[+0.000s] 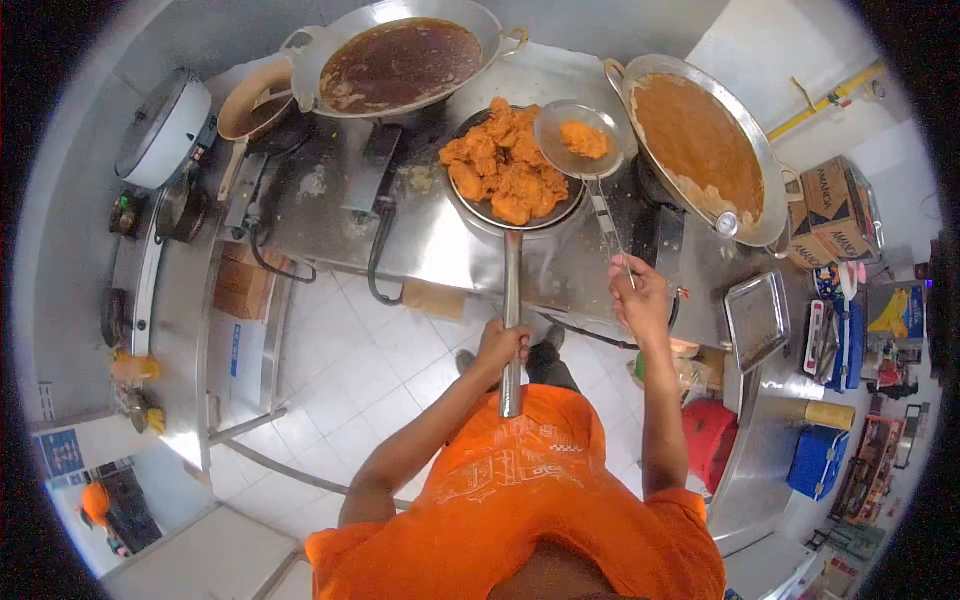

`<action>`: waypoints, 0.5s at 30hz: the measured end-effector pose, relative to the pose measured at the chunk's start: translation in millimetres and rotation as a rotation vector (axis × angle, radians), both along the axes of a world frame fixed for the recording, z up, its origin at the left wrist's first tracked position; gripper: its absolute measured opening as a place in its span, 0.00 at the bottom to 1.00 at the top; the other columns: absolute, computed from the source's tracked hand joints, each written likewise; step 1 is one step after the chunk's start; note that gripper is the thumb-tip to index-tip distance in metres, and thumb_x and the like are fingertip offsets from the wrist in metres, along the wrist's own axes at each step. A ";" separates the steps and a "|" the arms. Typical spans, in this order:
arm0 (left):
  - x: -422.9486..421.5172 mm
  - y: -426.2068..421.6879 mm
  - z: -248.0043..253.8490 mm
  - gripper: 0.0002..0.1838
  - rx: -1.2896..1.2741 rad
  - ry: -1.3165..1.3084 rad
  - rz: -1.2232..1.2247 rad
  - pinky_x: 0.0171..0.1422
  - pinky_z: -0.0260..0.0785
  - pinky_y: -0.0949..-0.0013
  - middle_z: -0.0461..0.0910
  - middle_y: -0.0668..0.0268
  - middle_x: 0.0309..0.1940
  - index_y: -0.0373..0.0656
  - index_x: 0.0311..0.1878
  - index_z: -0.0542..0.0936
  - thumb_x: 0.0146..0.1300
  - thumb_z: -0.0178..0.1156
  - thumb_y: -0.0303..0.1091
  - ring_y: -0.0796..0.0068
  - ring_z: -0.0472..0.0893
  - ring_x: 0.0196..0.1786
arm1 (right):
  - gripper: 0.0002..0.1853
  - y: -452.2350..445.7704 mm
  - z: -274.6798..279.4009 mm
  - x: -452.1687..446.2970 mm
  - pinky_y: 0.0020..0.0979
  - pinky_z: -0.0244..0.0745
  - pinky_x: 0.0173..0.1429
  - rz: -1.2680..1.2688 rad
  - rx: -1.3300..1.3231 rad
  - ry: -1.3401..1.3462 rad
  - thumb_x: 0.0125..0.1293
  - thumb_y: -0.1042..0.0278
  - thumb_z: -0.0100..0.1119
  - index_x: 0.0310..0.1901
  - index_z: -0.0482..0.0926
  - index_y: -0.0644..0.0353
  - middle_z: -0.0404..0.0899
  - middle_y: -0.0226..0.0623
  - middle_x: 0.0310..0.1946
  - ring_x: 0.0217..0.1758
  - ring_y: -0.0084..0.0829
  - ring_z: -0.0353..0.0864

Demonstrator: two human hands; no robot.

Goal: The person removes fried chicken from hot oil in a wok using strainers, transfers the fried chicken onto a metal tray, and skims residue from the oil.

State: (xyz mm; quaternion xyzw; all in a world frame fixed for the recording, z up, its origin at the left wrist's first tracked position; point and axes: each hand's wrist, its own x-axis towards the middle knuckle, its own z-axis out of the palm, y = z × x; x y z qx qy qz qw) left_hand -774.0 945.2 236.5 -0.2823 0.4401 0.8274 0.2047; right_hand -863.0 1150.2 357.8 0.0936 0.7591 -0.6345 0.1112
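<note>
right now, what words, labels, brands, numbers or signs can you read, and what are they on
"AMAN...", ending unclear: cardboard box
Orange shirt: white print, too blurred to read
Round dial at the large right pan: markings too small
Blue label at left: unreadable
Blue poster, lower left: too small

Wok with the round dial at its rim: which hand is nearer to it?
Right. The right hand is just below and left of the wok in view, holding the skimmer handle; the left hand is farther left, around the long pan handle.
</note>
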 end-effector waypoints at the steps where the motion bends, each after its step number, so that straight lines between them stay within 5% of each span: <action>1: 0.0 -0.1 0.7 0.07 0.010 -0.002 0.001 0.17 0.62 0.70 0.70 0.68 0.18 0.42 0.31 0.69 0.59 0.57 0.24 0.76 0.70 0.15 | 0.13 -7.5 -14.9 -1.7 0.21 0.53 0.16 -0.012 0.071 0.070 0.66 0.71 0.59 0.51 0.76 0.60 0.72 0.25 0.20 0.14 0.13 0.62; 2: -0.8 0.0 1.9 0.07 0.019 -0.002 0.003 0.17 0.62 0.70 0.70 0.68 0.18 0.42 0.31 0.69 0.59 0.57 0.24 0.76 0.70 0.15 | 0.12 -6.1 -29.6 -7.1 0.32 0.61 0.17 0.001 0.228 0.123 0.66 0.72 0.58 0.50 0.76 0.63 0.77 0.35 0.20 0.13 0.27 0.71; 5: -0.8 2.8 2.1 0.07 0.049 -0.003 0.018 0.17 0.63 0.69 0.70 0.67 0.18 0.42 0.30 0.69 0.58 0.58 0.24 0.74 0.70 0.15 | 0.10 -12.5 -56.8 -17.9 0.41 0.69 0.24 0.000 0.747 0.658 0.65 0.73 0.55 0.47 0.76 0.64 0.79 0.49 0.22 0.20 0.46 0.79; 8: -1.4 12.3 -8.8 0.07 0.076 0.021 0.017 0.18 0.64 0.69 0.70 0.67 0.18 0.41 0.31 0.69 0.57 0.58 0.24 0.74 0.71 0.16 | 0.14 -12.5 -107.4 -32.2 0.47 0.70 0.30 -0.039 0.944 0.619 0.61 0.75 0.56 0.50 0.75 0.61 0.78 0.55 0.22 0.22 0.54 0.77; 15: -7.6 46.9 -18.5 0.07 0.139 0.123 0.054 0.18 0.67 0.68 0.69 0.68 0.17 0.41 0.34 0.68 0.57 0.57 0.25 0.75 0.71 0.15 | 0.11 -61.4 -128.6 -18.1 0.57 0.71 0.36 -0.163 0.955 0.389 0.64 0.73 0.51 0.48 0.73 0.56 0.78 0.60 0.26 0.33 0.62 0.80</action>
